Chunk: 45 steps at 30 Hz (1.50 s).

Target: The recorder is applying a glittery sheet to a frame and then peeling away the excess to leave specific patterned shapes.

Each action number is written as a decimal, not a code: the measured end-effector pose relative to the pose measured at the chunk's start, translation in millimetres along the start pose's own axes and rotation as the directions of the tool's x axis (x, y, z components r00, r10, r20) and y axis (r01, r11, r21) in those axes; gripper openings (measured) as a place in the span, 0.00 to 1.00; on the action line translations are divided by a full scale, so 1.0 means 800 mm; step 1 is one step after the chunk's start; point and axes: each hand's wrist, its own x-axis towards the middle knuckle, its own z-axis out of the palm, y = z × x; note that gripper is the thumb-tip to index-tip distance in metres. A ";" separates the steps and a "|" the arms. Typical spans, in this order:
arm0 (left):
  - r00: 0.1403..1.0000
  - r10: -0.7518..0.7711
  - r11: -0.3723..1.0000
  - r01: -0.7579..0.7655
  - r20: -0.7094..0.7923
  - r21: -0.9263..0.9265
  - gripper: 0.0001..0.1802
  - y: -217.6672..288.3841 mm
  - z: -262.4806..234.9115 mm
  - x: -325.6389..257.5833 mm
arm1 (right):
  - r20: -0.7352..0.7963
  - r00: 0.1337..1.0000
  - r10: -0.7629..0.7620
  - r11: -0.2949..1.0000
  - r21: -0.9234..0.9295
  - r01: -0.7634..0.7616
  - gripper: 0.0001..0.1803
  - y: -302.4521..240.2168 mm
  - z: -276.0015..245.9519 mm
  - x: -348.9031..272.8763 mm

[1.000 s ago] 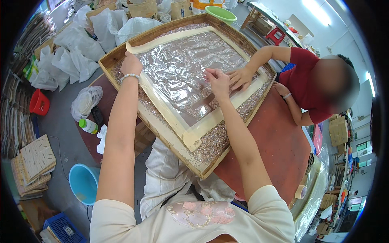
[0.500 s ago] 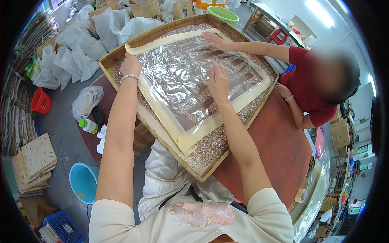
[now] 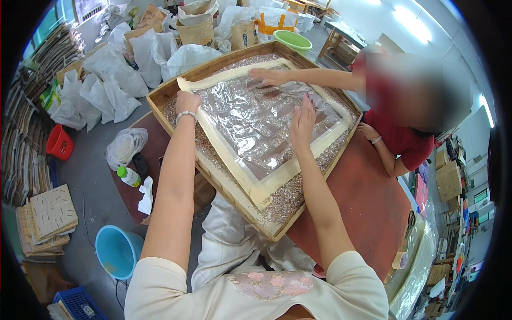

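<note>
A clear, wrinkled plastic sheet (image 3: 234, 125) bordered with cream tape lies in a shallow wooden tray (image 3: 212, 68). Small glittering chips (image 3: 285, 205) spread around and beneath it, and dark bars show through the plastic. At the sheet's far left corner, my left hand (image 3: 188, 102) is closed on the taped edge; its fingertips are hidden. My right hand (image 3: 302, 125) rests on the right part of the plastic, fingers stretched out and holding nothing. A co-worker's hand (image 3: 269, 78) lies spread over the far part of the sheet.
The tray sits over a reddish-brown table (image 3: 354, 197), where the co-worker's other hand (image 3: 368, 132) rests. White sacks (image 3: 114, 69) and a green basin (image 3: 292, 40) stand beyond. At left are a blue bucket (image 3: 114, 250), a red bucket (image 3: 60, 144) and a green-capped bottle (image 3: 128, 176).
The co-worker has leaned in, and their hand has slid left across the plastic. The whole view has shifted slightly. My hands keep about the same places on the sheet.
</note>
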 end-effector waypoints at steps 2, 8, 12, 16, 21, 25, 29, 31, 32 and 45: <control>0.998 0.035 0.999 -0.035 0.045 -0.012 0.28 -0.013 0.001 0.017 | -0.012 1.000 0.009 0.998 0.056 -0.008 0.31 -0.024 -0.012 -0.024; 0.984 0.165 0.986 -0.165 0.068 -0.020 0.19 -0.006 -0.015 0.024 | 0.324 0.945 -0.033 0.994 -0.088 0.065 0.34 -0.104 -0.094 -0.115; 0.939 0.343 0.939 -0.343 0.008 0.011 0.20 0.010 -0.018 -0.004 | 0.348 0.934 0.078 0.990 -0.137 -0.031 0.35 -0.140 -0.135 -0.157; 0.905 0.425 0.901 -0.424 0.005 0.097 0.17 0.020 -0.014 -0.022 | 0.420 0.900 0.119 0.978 -0.205 -0.034 0.36 -0.165 -0.163 -0.199; 0.784 0.611 0.791 -0.610 -0.111 0.047 0.12 0.033 -0.021 -0.052 | 0.459 0.879 0.129 0.991 -0.094 -0.097 0.33 -0.179 -0.181 -0.236; 0.575 0.794 0.598 -0.797 -0.199 0.082 0.08 0.064 -0.020 -0.112 | 0.430 0.901 0.061 0.998 0.005 -0.070 0.29 -0.166 -0.214 -0.282; 0.464 0.852 0.495 -0.865 -0.242 0.084 0.07 0.103 -0.037 -0.159 | 0.425 0.904 -0.042 0.994 0.108 -0.005 0.27 -0.158 -0.238 -0.306; 0.410 0.848 0.456 -0.888 -0.336 0.066 0.07 0.113 -0.039 -0.182 | 0.419 0.906 -0.051 0.993 0.120 0.001 0.27 -0.152 -0.251 -0.313; 0.406 0.852 0.453 -0.889 -0.330 0.074 0.07 0.117 -0.038 -0.192 | 0.415 0.908 -0.063 0.992 0.124 0.012 0.27 -0.148 -0.256 -0.314; 0.367 0.863 0.423 -0.901 -0.348 0.099 0.07 0.164 -0.049 -0.260 | 0.355 0.933 -0.057 0.986 0.166 -0.003 0.27 -0.126 -0.274 -0.323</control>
